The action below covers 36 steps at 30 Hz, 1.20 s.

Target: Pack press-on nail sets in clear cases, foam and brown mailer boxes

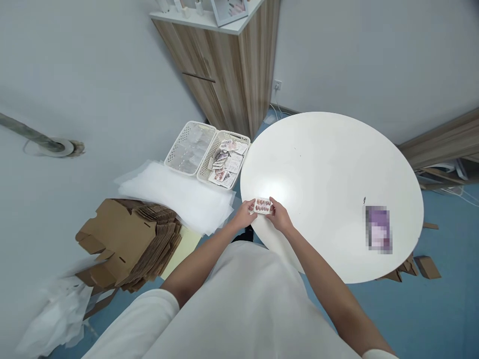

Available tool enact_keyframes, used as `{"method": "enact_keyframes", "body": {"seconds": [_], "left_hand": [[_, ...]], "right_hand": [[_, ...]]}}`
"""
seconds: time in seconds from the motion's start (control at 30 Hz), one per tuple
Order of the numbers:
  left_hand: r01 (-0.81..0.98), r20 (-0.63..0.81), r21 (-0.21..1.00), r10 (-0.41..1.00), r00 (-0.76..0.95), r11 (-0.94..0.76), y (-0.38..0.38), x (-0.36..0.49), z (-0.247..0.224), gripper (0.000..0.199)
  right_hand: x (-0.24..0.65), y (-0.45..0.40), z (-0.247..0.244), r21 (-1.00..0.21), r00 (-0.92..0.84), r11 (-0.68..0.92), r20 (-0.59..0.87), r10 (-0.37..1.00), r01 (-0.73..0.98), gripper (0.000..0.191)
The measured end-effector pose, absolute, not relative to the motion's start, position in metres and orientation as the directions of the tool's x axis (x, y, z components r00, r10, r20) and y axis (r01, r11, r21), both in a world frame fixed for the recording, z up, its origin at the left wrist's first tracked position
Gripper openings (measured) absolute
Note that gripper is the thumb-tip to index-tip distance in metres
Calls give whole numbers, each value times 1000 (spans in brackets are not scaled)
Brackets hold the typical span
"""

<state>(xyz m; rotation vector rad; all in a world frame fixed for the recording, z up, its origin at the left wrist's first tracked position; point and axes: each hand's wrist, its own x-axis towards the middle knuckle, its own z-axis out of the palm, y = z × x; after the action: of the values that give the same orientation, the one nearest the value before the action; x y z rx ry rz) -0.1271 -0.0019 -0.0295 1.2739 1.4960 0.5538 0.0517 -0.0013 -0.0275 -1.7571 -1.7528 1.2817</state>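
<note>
A small white card (263, 205) with two rows of reddish, nail-shaped pieces is held up between both hands, over the left edge of the round white table (329, 164). My left hand (245, 214) grips its left side with the fingers closed on it. On the card's right side, my right hand (279, 215) holds it the same way. Left of the table stands a white basket (202, 175) filled with similar cards (234, 162). Beside it, another white basket (175, 144) contains clear plastic packets (192, 147).
White translucent sheets (175, 194) and a stack of flattened brown cardboard boxes (127, 234) lie at the left. A blurred purple item (378, 228) is on the table's right part. A wood-grain cabinet (224, 70) stands behind the baskets. Small brown boxes (427, 267) lie on the floor at right.
</note>
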Motion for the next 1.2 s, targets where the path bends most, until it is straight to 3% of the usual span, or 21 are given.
{"method": "enact_keyframes", "body": {"seconds": [0.4,0.67,0.87,1.2], "left_hand": [[485,-476,795,870,127,364,28,-156,-46,61],[463,-454,820,874,172,335,22,-156,-42,63],[430,-416,846,894,165,314,53,-158,-42,66],[375,-423,863,889,173,338,77,-165,-47,67]], "right_hand": [[1,16,-56,-746,23,-351,-412,911,566,73],[-13,-3,-46,-818,150,-538,-517,843,205,73],[-23,24,-50,-845,163,-525,-506,847,105,73],[-26,46,-51,-861,175,-501,-482,859,88,74]]}}
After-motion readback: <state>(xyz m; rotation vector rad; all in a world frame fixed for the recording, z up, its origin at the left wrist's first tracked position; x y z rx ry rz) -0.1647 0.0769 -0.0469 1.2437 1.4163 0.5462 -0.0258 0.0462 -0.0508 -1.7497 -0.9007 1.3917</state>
